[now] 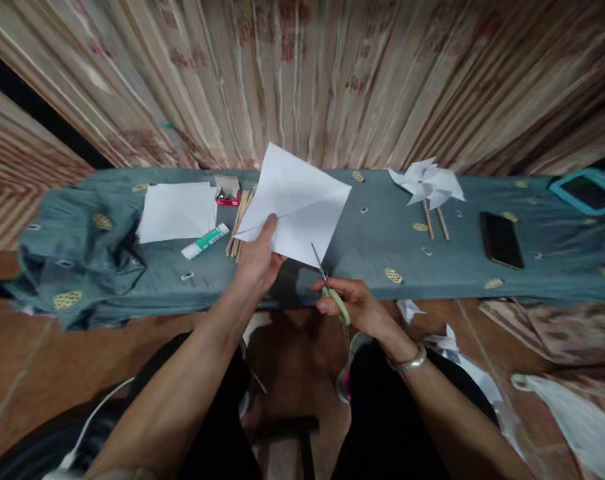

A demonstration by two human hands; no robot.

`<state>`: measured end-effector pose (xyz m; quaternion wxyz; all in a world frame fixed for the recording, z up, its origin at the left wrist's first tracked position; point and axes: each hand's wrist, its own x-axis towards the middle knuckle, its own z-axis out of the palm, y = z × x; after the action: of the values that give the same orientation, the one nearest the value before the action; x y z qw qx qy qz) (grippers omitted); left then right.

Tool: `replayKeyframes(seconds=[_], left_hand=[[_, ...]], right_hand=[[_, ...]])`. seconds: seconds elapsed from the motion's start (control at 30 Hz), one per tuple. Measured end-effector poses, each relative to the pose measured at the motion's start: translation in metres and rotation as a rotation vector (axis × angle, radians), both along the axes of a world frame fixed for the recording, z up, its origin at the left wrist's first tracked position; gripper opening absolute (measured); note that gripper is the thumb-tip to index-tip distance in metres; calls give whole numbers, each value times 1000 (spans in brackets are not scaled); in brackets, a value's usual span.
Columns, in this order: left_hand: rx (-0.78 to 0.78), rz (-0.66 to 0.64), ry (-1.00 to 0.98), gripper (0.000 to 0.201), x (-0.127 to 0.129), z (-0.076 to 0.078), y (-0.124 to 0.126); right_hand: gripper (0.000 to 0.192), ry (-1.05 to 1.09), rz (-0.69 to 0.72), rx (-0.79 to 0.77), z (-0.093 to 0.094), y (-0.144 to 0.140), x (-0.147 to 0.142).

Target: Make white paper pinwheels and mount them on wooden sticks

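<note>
A square sheet of white paper (pixel 302 193) with crease lines is pinched at its near left edge by my left hand (pixel 262 257), the thumb lying on top. In my right hand (pixel 355 303) are scissors (pixel 339 305) with light green handles. Their blades point up at the paper's near corner; whether they touch or cut it I cannot tell. Behind my left hand, wooden sticks (pixel 243 217) lie partly hidden under the sheet. Two white paper pinwheels (pixel 425 183) on wooden sticks rest to the right of the paper.
A paper stack (pixel 177 210), a glue stick (pixel 205 241) and a small red box (pixel 227 192) lie on the left of the cloth-covered bench (pixel 362 260). A black phone (pixel 501 240) and a blue-framed device (pixel 587 191) are at right. Paper scraps (pixel 475 373) litter the floor. A curtain hangs behind.
</note>
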<state>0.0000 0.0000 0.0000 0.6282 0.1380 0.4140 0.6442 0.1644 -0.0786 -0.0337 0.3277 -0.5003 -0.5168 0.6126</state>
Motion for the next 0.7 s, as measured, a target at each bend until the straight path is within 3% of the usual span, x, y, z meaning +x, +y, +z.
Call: replayKeyframes(seconds=[0.23, 0.47, 0.7], left_hand=[[-2, -1, 13, 26, 0, 0, 0], [-19, -47, 27, 31, 5, -4, -5], [-4, -61, 30, 31, 6, -4, -6]], right_hand=[[45, 24, -4, -36, -7, 0, 1], [41, -57, 16, 88, -10, 0, 4], [41, -33, 1, 52, -8, 0, 3]])
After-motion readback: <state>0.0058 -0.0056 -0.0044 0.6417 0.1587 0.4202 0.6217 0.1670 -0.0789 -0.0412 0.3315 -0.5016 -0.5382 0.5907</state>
